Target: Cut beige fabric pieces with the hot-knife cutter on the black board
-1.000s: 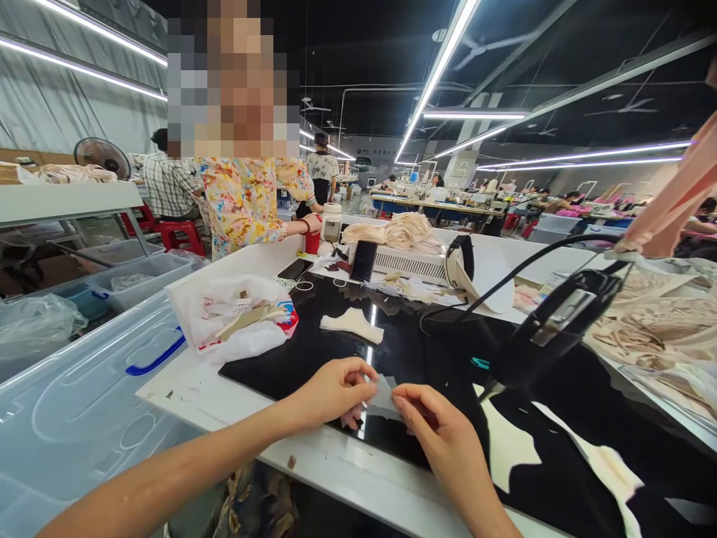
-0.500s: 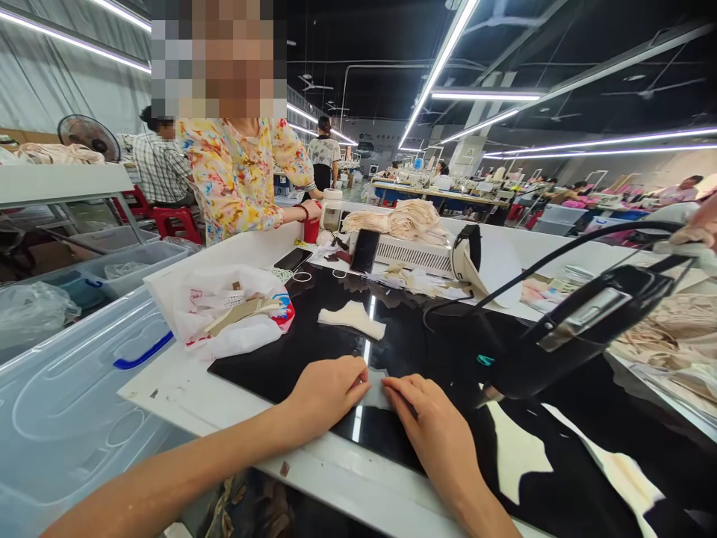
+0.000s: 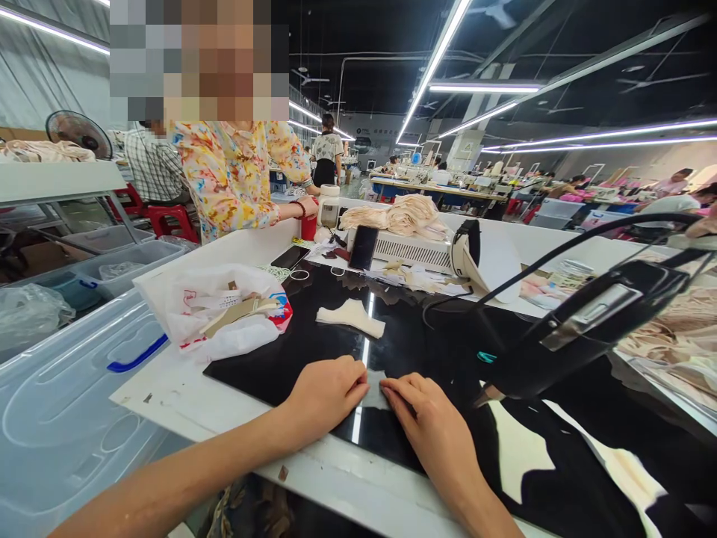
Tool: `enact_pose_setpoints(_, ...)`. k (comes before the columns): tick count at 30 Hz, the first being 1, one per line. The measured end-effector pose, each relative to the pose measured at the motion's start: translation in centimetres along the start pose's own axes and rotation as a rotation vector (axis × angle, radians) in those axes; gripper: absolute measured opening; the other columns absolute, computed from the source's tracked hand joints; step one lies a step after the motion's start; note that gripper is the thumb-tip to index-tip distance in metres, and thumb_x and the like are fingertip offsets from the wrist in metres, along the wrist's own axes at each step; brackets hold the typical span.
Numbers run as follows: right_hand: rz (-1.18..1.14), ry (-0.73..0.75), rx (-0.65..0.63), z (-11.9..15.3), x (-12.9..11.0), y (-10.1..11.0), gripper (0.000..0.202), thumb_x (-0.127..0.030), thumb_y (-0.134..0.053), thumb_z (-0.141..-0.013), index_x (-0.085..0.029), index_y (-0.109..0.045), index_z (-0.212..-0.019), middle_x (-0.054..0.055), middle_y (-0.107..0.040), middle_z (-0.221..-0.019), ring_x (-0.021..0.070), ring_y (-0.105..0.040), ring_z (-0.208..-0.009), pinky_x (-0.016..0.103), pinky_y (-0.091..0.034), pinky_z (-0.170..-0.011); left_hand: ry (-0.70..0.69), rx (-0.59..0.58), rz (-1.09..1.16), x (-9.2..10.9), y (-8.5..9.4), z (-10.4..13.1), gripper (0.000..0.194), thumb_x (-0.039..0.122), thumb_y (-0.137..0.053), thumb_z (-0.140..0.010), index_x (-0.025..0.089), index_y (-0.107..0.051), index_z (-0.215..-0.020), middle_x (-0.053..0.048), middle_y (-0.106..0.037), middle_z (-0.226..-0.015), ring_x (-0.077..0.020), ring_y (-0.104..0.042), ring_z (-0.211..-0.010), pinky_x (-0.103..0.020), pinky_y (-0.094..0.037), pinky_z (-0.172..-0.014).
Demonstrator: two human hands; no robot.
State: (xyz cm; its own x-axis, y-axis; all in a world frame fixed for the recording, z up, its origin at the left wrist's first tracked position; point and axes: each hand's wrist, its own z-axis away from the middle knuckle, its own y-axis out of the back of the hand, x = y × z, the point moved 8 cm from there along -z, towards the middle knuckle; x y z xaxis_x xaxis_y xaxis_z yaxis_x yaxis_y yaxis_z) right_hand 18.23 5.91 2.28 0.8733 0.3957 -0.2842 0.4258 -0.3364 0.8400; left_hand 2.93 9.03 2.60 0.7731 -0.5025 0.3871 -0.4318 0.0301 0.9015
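A small, sheer greyish piece of fabric (image 3: 375,390) lies on the glossy black work surface (image 3: 302,377) between my two hands. My left hand (image 3: 331,394) has its fingertips closed on the piece's left edge. On the opposite edge, the closed fingers of my right hand (image 3: 426,411) pinch the same piece. Beyond them rests a cream curved fabric cutout (image 3: 351,317). To the right, a cream cutout (image 3: 518,448) and a longer cream strip (image 3: 621,467) lie flat, near the tip of a black machine arm (image 3: 582,336).
A white plastic bag (image 3: 224,317) with scraps stands at left, beside a clear lidded bin (image 3: 72,418). A phone (image 3: 364,248) leans at the back near folded beige fabric (image 3: 414,217). A black cable (image 3: 552,250) arches at right. Across the table stands a person in a floral shirt (image 3: 235,179).
My hands stay almost in place on the sheer fabric piece. The whole view has shifted slightly, and the person across the table leans a little differently.
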Motion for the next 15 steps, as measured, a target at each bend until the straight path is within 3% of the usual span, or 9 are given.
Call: enact_pose_setpoints(15,-0.025,-0.065,-0.022,0.19,0.45,-0.13,0.054,-0.054,-0.031,-0.112,-0.028,-0.078,-0.105,0.003,-0.072,-0.092,0.0214,-0.067,-0.084,0.034,-0.053,-0.070,0.003,-0.015,0.016,-0.12,0.10,-0.08,0.013,0.031,-0.062,-0.103,0.024,-0.067,-0.094,0.005,-0.067,-0.090,-0.0133,-0.063,-0.077,-0.028,-0.036,-0.066)
